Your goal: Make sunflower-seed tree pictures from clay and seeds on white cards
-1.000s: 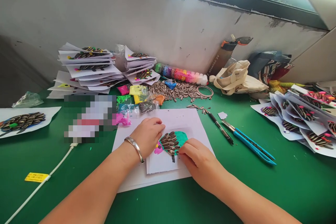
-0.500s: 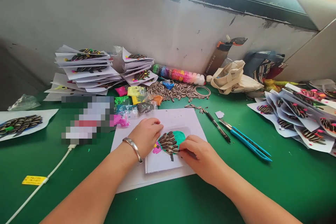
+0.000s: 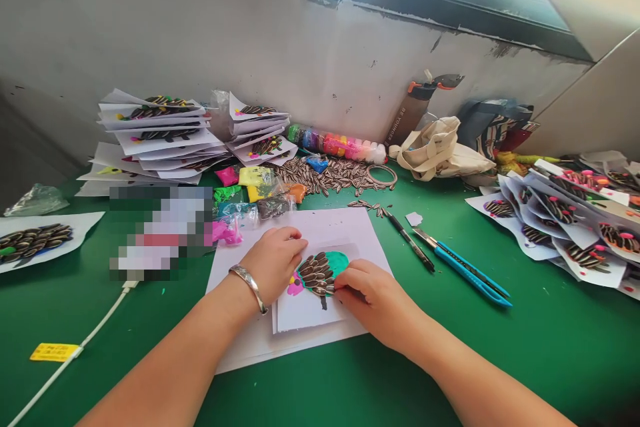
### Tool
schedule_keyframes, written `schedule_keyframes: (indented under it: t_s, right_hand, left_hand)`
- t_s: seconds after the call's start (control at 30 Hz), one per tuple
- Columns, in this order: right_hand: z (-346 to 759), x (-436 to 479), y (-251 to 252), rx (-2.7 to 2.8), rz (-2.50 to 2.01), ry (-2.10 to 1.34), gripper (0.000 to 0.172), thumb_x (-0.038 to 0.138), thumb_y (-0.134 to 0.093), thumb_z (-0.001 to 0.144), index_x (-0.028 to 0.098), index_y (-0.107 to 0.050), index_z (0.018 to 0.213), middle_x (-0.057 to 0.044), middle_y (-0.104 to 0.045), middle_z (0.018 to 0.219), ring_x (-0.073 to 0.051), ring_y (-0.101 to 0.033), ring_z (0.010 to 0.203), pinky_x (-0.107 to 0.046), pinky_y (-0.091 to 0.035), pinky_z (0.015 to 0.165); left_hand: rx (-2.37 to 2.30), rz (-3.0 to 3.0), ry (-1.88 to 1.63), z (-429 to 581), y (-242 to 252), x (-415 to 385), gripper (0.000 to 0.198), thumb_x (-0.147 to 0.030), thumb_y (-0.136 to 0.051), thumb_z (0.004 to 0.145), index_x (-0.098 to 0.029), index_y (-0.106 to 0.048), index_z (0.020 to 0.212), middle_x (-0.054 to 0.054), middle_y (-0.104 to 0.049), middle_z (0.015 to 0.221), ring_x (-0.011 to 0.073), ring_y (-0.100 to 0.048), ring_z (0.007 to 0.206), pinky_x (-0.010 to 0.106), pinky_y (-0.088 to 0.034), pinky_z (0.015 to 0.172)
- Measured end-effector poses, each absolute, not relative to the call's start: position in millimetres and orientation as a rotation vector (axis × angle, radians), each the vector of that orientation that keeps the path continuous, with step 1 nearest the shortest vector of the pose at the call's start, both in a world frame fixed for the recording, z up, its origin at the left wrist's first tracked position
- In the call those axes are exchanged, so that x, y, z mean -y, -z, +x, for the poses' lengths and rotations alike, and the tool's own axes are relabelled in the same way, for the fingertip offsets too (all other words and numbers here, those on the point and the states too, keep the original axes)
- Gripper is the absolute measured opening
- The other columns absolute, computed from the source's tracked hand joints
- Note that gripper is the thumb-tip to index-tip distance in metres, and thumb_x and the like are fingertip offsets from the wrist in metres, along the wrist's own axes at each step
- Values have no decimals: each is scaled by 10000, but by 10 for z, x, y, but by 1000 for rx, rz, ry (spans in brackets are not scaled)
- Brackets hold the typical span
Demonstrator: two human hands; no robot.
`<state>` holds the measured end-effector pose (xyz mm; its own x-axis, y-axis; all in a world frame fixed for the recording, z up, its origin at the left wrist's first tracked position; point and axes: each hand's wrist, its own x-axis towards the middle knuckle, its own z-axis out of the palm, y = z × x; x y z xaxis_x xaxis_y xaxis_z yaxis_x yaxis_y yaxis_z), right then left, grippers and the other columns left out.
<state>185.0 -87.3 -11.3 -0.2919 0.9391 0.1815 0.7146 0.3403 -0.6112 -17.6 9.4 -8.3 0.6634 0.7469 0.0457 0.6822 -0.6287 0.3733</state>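
A small white card (image 3: 305,310) lies on a larger white sheet (image 3: 345,227) on the green table. On the card is a teal clay shape (image 3: 336,259) partly covered with striped sunflower seeds (image 3: 314,273), and a pink clay bit (image 3: 294,288) at its left. My left hand (image 3: 274,260), with a silver bracelet on the wrist, rests curled on the sheet at the card's left edge. My right hand (image 3: 373,293) has its fingers pinched against the seeds at the shape's lower right; what they hold is hidden.
A pile of loose sunflower seeds (image 3: 335,173), small clay bags (image 3: 255,177) and a row of clay tubs (image 3: 340,145) lie behind the sheet. Blue tweezers (image 3: 467,271) and a black pen (image 3: 411,243) lie to the right. Stacks of finished cards (image 3: 160,133) sit left; more finished cards (image 3: 565,220) right.
The hands have hardly moved on the card; the right fingers edged slightly along the seeds. The view shifted a little, sliding everything leftward.
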Motion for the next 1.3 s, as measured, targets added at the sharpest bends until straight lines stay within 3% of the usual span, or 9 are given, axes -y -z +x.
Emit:
schedule_keyframes:
  t_s: [0.17,0.33,0.47,0.83,1.13,1.3]
  right_hand:
    - [2095,702,46,1906,-1522,-566,159,138,-521,847,218,-656,821,3,-624,744,-129,-561,681,-231,-429,614]
    - [2422,258,-12,1968,-1810,-257,232,146,-478,860,217,-690,923,-24,-691,911,-156,-616,853,-249,-453,767]
    - [2504,-141,25,2063,-1959,-14,284,135,-445,877,189,-698,995,-71,-678,979,-189,-590,935,-260,-415,789]
    - [2412,-271,259,2166,-2045,249,241,153,-433,898,168,-673,885,-101,-635,879,-219,-524,846,-307,-312,712]
    - [2423,-203,210,2120,-2004,285,206,109,-423,889,146,-624,862,-118,-614,858,-227,-517,830,-304,-310,672]
    - [2275,34,62,2073,-1882,136,210,166,-411,928,198,-618,940,-51,-646,879,-171,-566,807,-254,-386,681]
  left_hand:
    - [-1138,2568,-280,-183,93,-99,306,-123,-421,888,-166,-683,1040,109,-608,1144,256,-548,1009,423,-473,898]
    - [-1131,2591,-298,-197,128,-106,356,-100,-369,901,-168,-690,1039,110,-614,1144,260,-548,1001,424,-485,874]
    - [-1129,2583,-300,-200,131,-109,345,-94,-385,893,-170,-697,1021,105,-618,1132,261,-550,989,423,-490,864]
    - [-1132,2561,-307,-194,102,-94,333,-92,-392,896,-170,-697,1002,101,-617,1112,253,-555,981,409,-487,863]
    - [-1128,2551,-300,-194,87,-99,318,-108,-400,900,-176,-697,989,92,-620,1101,242,-558,967,395,-486,862]
    - [-1111,2559,-309,-199,91,-105,298,-108,-424,883,-178,-696,982,92,-620,1094,241,-564,970,398,-483,867]
